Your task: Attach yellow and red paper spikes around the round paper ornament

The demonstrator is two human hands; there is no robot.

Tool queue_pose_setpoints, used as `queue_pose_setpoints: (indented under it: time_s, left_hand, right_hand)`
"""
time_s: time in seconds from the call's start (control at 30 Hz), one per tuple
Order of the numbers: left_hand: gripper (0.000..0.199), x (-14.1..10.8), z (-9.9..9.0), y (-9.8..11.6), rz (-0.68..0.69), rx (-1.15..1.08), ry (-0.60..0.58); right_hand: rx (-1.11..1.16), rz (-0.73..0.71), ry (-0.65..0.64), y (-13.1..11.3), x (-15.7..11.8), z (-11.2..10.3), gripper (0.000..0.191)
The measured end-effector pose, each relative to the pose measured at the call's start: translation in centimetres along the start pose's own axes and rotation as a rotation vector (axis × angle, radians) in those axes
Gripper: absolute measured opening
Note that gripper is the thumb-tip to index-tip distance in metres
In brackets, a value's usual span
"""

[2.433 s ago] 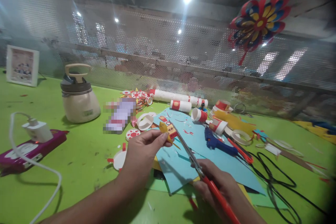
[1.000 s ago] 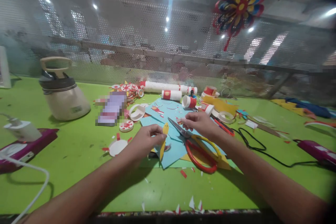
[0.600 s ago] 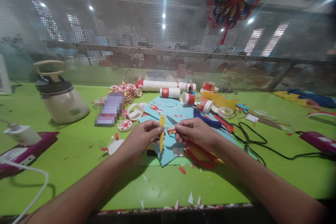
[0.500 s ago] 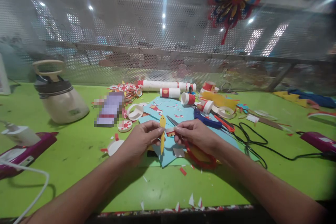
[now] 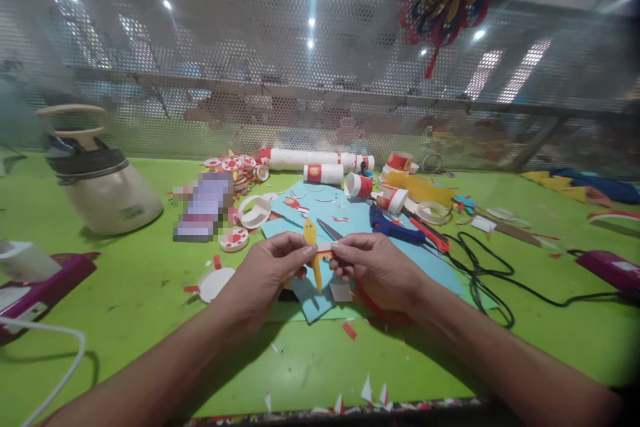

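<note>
My left hand (image 5: pixel 273 273) pinches a slim yellow paper cutout (image 5: pixel 311 235) with small dark dots near its top and a pointed lower end. Between the thumb and fingers of my right hand (image 5: pixel 377 270) is a small red-and-white paper piece (image 5: pixel 325 255). Its left end meets the yellow cutout; whether the two are stuck together I cannot tell. Below my right hand lies a pair of scissors (image 5: pixel 327 229), blades towards the upper left, its red handles partly hidden by the hand. Light blue paper sheets (image 5: pixel 313 290) are spread underneath.
Paper cups (image 5: pixel 324 174) lie behind the sheets. A blue glue gun (image 5: pixel 397 230) and black cable (image 5: pixel 483 273) are at right. At left stand a large bottle (image 5: pixel 107 187), a pixelated phone (image 5: pixel 204 207) and a purple power strip (image 5: pixel 55 287). Paper scraps (image 5: pixel 350 330) litter the green table.
The red-and-white piece in my right hand now touches the yellow cutout, where a small gap showed before. The cutout has tilted slightly. The view has shifted a little.
</note>
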State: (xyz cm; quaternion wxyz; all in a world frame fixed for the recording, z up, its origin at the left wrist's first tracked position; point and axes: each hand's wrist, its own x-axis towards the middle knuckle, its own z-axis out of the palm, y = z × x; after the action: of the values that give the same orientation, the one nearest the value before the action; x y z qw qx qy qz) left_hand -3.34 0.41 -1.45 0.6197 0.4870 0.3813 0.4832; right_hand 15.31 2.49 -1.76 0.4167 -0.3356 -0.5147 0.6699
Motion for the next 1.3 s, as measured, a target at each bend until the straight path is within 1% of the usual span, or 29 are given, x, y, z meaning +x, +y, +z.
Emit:
queue_pose_setpoints:
  time_s: [0.13, 0.27, 0.4, 0.47, 0.53, 0.6, 0.67, 0.77, 0.83, 0.87, 0.93, 1.0, 1.07, 1.17, 1.2, 1.23, 1.3]
  left_hand:
    - [0.012, 0.1, 0.3, 0.0, 0.052, 0.012, 0.055]
    - [0.015, 0.3, 0.5, -0.1, 0.086, 0.014, 0.106]
    - [0.021, 0.3, 0.4, -0.2, 0.022, -0.021, 0.09]
    - [0.024, 0.2, 0.4, -0.2, -0.011, -0.026, 0.095]
    - [0.025, 0.1, 0.4, 0.0, -0.03, -0.018, 0.108]
    - [0.024, 0.1, 0.3, 0.2, -0.043, -0.007, 0.114]
    - [0.024, 0.1, 0.2, 0.2, -0.056, 0.012, 0.127]
    - [0.024, 0.2, -0.2, 0.0, -0.065, 0.064, 0.149]
    - [0.023, 0.4, -0.6, -0.3, -0.067, 0.098, 0.129]
    - [0.023, 0.6, -0.8, -0.4, -0.063, 0.109, 0.124]
    - [0.021, 0.8, -1.1, -0.7, -0.041, 0.143, 0.127]
    - [0.02, 0.9, -1.3, -0.9, -0.025, 0.154, 0.14]
    - [0.02, 1.0, -1.3, -0.9, -0.037, 0.135, 0.129]
    - [0.019, 1.1, -1.4, -0.7, -0.055, 0.135, 0.132]
    - [0.018, 1.2, -1.4, -0.7, -0.053, 0.147, 0.141]
    - [0.018, 1.2, -1.4, -0.6, -0.045, 0.158, 0.159]
    - [0.017, 1.3, -1.4, -0.5, -0.034, 0.162, 0.177]
  right_hand:
    - [-0.022, -0.001, -0.026, 0.1, -0.3, 0.3, 0.021]
    - [0.005, 0.021, -0.047, 0.0, -0.6, 0.5, 0.021]
    - [-0.013, 0.033, -0.047, 0.0, -0.6, 0.6, 0.024]
    - [-0.078, 0.02, -0.039, -0.4, -0.6, 0.3, 0.026]
    - [-0.239, -0.019, -0.01, -1.2, -0.8, -0.5, 0.028]
    - [-0.502, -0.08, 0.048, -2.3, -1.1, -1.7, 0.028]
    - [-0.805, -0.135, 0.118, -3.4, -1.5, -3.3, 0.028]
    - [-1.277, -0.195, 0.153, -4.6, -2.2, -6.1, 0.024]
    - [-1.524, -0.201, 0.172, -5.1, -2.6, -7.9, 0.024]
    - [-1.606, -0.194, 0.191, -5.3, -2.8, -8.6, 0.024]
    - [-1.699, -0.18, 0.233, -5.6, -3.2, -9.6, 0.024]
    - [-1.728, -0.164, 0.231, -5.7, -3.5, -9.8, 0.023]
    - [-1.725, -0.154, 0.167, -5.4, -3.8, -9.2, 0.022]
    - [-1.723, -0.167, 0.021, -4.5, -4.1, -7.6, 0.024]
    - [-1.735, -0.176, 0.008, -4.2, -4.1, -7.3, 0.025]
    - [-1.751, -0.179, 0.019, -4.1, -4.0, -7.3, 0.026]
    - [-1.781, -0.169, 0.101, -4.2, -3.8, -7.8, 0.028]
